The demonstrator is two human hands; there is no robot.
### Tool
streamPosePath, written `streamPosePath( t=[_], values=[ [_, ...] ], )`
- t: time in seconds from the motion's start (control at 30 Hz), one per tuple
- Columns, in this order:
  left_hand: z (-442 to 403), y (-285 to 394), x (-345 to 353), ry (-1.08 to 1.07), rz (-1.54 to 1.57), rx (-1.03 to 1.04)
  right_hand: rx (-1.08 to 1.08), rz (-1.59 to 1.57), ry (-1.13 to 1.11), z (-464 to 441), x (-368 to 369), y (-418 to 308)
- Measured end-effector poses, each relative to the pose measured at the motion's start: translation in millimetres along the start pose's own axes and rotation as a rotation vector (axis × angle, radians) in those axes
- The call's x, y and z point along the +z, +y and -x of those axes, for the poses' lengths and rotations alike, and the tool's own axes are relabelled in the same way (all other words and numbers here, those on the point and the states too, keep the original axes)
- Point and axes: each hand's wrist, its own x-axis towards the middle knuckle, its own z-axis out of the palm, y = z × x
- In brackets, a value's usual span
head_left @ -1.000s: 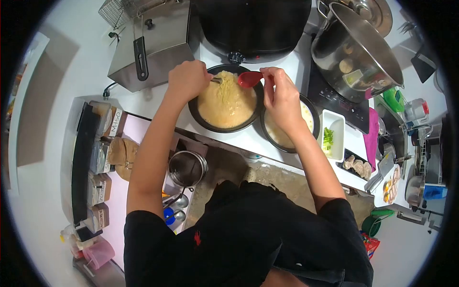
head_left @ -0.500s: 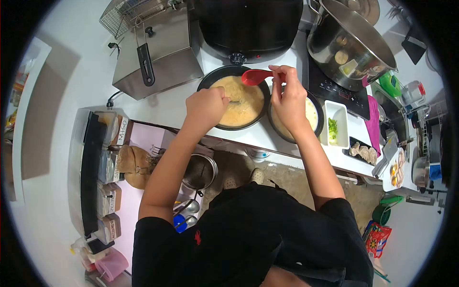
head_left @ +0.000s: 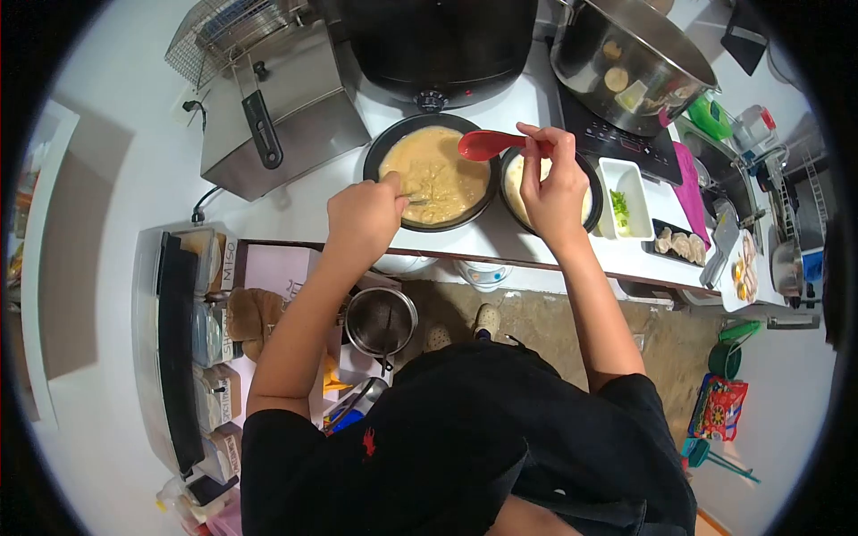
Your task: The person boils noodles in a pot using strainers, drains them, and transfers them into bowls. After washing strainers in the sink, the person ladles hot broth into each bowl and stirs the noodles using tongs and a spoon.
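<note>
A black bowl [head_left: 373, 152] on the white counter contains noodles [head_left: 435, 186] in a creamy, yellowish broth. My left hand [head_left: 365, 214] is closed at the bowl's near left side, gripping a metal utensil [head_left: 416, 199] whose tip is among the noodles; its handle is hidden in my fingers. Pinched in my right hand [head_left: 556, 195] is a red soup spoon [head_left: 487, 145], its bowl held above the right side of the noodle bowl. Beneath my right hand stands a second black bowl [head_left: 596, 183] with pale, creamy contents, partly covered by the hand.
Right of the bowls are a white dish [head_left: 639, 174] with chopped greens [head_left: 619, 210] and a black tray of dumplings [head_left: 679, 243]. A large steel pot [head_left: 617, 67] sits on an induction cooker [head_left: 643, 147]. Behind is a black appliance [head_left: 438, 49]; a steel fryer [head_left: 295, 107] stands left.
The view has shifted slightly. My left hand has moved toward the near left edge of the noodle bowl, with the utensil. The red spoon stays above the bowl's right side.
</note>
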Motion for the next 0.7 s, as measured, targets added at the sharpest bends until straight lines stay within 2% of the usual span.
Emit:
streamPosePath(
  t=[0.23, 0.4, 0.53, 0.7],
  values=[
    [-22.4, -5.6, 35.8, 0.167, -0.003, 0.03, -0.047, 0.124, 0.013, 4.9, -11.7, 2.4],
    [-29.7, -12.3, 45.7, 0.369, 0.082, 0.063, -0.016, 0.098, 0.031, 3.9, -13.3, 1.8],
    [-21.1, -14.4, 35.9, 0.473, 0.171, 0.05, 0.05, 0.024, 0.043, 4.0, -6.9, 3.6],
    [-10.8, -5.9, -5.9, 0.454, 0.262, -0.049, 0.081, 0.029, 0.03, -0.4, -1.0, 5.9]
  ],
)
